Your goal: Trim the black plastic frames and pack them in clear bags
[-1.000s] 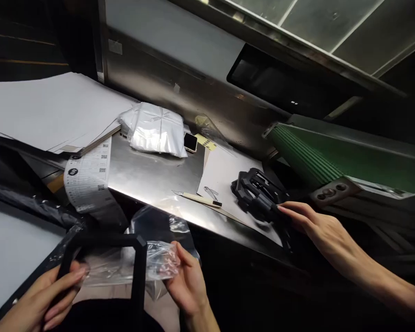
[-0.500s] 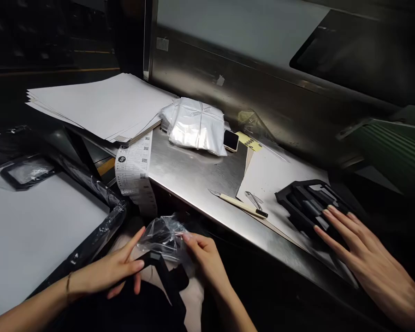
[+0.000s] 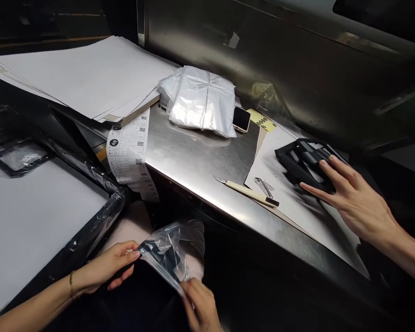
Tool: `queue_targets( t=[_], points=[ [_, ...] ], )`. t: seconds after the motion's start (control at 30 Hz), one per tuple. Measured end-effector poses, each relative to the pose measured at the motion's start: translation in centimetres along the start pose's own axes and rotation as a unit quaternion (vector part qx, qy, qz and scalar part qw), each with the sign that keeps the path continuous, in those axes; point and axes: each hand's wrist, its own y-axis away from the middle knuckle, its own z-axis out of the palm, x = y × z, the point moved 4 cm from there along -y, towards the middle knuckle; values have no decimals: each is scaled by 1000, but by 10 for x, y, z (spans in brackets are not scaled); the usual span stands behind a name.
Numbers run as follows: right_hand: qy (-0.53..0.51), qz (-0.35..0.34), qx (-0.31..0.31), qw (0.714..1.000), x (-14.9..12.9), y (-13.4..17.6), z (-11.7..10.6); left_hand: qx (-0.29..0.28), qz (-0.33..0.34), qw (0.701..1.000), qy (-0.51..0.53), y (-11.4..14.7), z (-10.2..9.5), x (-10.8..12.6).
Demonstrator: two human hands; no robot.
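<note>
Low in front of me, over my lap, a clear plastic bag (image 3: 185, 240) has a black plastic frame (image 3: 162, 254) inside it. My left hand (image 3: 105, 266), with a thin bracelet at the wrist, pinches the bag's left corner between thumb and finger. At the other end of the bag's near edge, my right hand (image 3: 201, 302) has its fingers closed on the plastic. The bag is wrinkled, and folds partly hide the frame's shape.
At right, a co-worker's hand (image 3: 352, 198) touches stacked black parts (image 3: 302, 159). A craft knife (image 3: 249, 192) and nail clippers (image 3: 263, 186) lie on the metal bench (image 3: 193, 159). Behind are bundled bags (image 3: 202, 103) and paper sheets (image 3: 86, 78). A lined box (image 3: 107, 207) stands left.
The black frame, earlier outside the bag in my left hand, is now inside it. My right hand has moved down along the opening. The co-worker's hand still touches the black parts.
</note>
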Motion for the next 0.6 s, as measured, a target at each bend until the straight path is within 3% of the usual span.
queue_targets(
  t=[0.2,0.43,0.6],
  points=[
    [26,12,-30,999,19,-16,0,7,1,1000,-5,-1,-6,4],
    [-1,28,-98,995,3,40,66,73,-20,997,18,-6,-21,-19],
    [-71,122,-154,978,-9,20,93,95,-51,994,-12,-7,-35,-28]
  ],
)
